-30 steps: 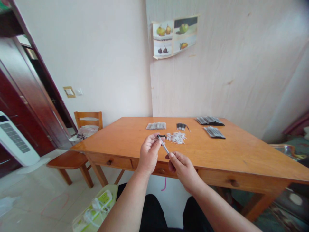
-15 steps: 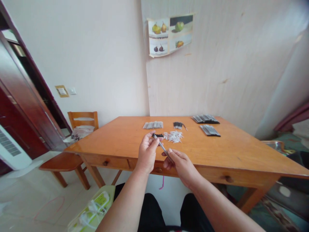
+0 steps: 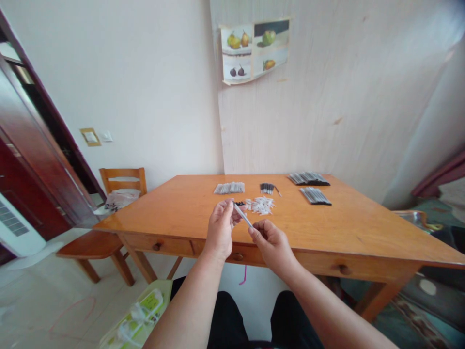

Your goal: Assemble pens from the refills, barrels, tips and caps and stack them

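Observation:
Between my two hands a slim pen (image 3: 242,215) slants over the table's front edge. At its upper, dark end the fingers of my left hand (image 3: 220,225) are closed. My right hand (image 3: 269,238) pinches the lower end between thumb and fingers. Just beyond my left fingertips lie small black pieces (image 3: 239,203), partly hidden by that hand. Beside them is a loose heap of small white pointed pieces (image 3: 262,206). Farther back are a row of clear tubes (image 3: 229,187) and a small bunch of dark thin refills (image 3: 268,188).
Two groups of pens with black ends, a larger one (image 3: 308,179) and a smaller one (image 3: 316,196), lie at the table's right back. The wooden table (image 3: 348,232) has drawers in front. A chair (image 3: 90,244) stands left; a green container (image 3: 145,310) is beside my legs.
The view has shifted slightly to the right. My right hand has turned and its fingers have curled in around the pen's lower end. The left hand keeps its hold on the upper end.

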The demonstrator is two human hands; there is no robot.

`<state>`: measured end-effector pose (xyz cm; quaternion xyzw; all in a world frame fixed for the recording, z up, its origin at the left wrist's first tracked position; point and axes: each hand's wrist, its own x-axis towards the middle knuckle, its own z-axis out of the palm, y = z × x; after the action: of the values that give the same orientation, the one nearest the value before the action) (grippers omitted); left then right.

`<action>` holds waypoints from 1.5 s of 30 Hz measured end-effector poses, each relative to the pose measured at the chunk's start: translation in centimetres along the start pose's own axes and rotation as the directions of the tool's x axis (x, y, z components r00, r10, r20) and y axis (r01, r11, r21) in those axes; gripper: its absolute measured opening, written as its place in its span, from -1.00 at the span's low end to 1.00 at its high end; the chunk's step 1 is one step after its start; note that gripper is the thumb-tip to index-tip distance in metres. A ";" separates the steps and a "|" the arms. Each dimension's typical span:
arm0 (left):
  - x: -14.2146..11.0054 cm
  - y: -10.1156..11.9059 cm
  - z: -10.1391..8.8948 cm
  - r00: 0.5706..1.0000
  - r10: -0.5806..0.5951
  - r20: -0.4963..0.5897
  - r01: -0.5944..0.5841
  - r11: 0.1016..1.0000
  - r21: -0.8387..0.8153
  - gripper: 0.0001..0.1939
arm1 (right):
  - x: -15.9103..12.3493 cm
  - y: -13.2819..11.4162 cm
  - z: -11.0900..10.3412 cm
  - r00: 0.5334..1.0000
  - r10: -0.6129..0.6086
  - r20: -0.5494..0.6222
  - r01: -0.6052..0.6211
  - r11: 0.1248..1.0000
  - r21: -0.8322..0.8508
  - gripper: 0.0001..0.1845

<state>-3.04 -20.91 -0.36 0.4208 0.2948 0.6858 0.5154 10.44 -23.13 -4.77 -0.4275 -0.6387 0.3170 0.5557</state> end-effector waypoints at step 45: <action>6.4 -4.1 -0.2 0.986 -0.163 0.031 0.161 0.985 0.057 -0.64 | 5.0 3.3 -5.2 0.980 0.201 0.000 -0.201 0.977 0.073 -0.63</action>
<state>-2.05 -13.62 -2.17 0.4216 0.3374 0.6258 0.5628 16.11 -17.59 -4.52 -0.4706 -0.5782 0.3929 0.5384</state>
